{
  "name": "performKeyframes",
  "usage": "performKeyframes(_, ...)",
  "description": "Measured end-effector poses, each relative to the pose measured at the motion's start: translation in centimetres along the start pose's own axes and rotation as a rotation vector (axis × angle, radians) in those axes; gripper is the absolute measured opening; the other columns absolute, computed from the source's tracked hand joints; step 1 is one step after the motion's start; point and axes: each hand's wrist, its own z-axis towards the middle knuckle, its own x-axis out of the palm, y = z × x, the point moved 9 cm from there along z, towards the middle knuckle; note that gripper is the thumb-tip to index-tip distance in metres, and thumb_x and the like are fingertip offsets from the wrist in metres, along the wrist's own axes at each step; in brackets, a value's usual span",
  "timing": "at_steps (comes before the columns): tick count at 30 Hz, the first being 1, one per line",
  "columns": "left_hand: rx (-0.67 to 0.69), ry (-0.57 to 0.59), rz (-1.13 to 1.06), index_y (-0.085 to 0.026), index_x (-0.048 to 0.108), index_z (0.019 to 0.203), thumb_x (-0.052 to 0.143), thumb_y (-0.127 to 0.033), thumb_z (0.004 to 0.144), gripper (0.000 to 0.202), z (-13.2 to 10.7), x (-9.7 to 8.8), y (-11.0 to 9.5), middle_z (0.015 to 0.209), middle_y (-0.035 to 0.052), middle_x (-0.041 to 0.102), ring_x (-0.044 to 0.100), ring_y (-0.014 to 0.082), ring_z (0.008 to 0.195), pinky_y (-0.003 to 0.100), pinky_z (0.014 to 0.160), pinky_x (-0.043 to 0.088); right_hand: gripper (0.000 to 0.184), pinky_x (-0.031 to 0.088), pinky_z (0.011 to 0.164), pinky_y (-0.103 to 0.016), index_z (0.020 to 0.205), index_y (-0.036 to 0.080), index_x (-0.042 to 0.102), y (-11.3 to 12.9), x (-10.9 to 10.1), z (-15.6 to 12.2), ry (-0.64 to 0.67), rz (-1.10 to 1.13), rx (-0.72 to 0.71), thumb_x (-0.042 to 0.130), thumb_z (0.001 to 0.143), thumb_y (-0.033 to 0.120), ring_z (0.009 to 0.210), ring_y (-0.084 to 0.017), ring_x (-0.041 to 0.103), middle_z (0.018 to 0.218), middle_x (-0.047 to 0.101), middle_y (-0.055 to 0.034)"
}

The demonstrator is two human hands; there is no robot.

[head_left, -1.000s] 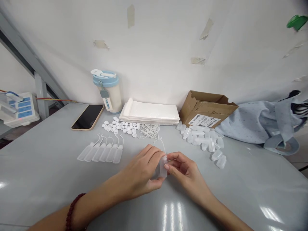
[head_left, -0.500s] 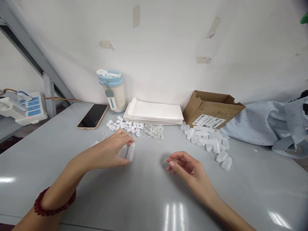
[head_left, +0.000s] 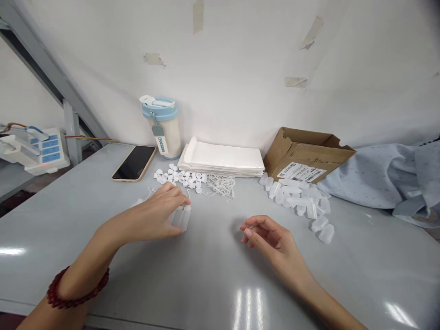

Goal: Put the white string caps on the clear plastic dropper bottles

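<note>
My left hand (head_left: 151, 216) is curled over a translucent plastic bottle (head_left: 180, 219) at the end of a row of similar bottles, most of which it hides. A thin nozzle tube rises from the bottle's top. My right hand (head_left: 270, 236) rests above the grey table (head_left: 68, 243), fingers loosely apart and holding nothing. Beyond it lies a heap of frosted plastic bottle bodies (head_left: 295, 199). Small white caps (head_left: 175, 178) and a tangle of thin white tubes (head_left: 222, 185) lie behind my left hand.
A black phone (head_left: 134, 163) and a blue-lidded tumbler (head_left: 165, 130) stand at the table's back edge. Nearby are a stack of white mailers (head_left: 220, 158), an open cardboard box (head_left: 305, 153), pale blue cloth (head_left: 381, 181), and a white device (head_left: 44, 153) beyond the left edge.
My hands have separated since the earliest frame, when both held a bottle at the centre. My left hand moved left to the row with it; my right hand let go.
</note>
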Motion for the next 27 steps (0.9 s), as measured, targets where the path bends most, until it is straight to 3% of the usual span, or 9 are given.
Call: performKeyframes(27,0.013,-0.021,-0.016,-0.024,0.059,0.104,0.063,-0.035,0.070,0.035,-0.21,-0.04,0.50,0.099,0.0045,0.055,0.046,0.0257,0.100,0.035,0.082,0.041,0.026,0.049,0.071,-0.031,0.089,0.019,0.061,0.22,-0.02,-0.01,0.007,-0.041,0.019,0.058,0.083,0.044,0.070,-0.017,0.062,0.074,0.065,-0.0023)
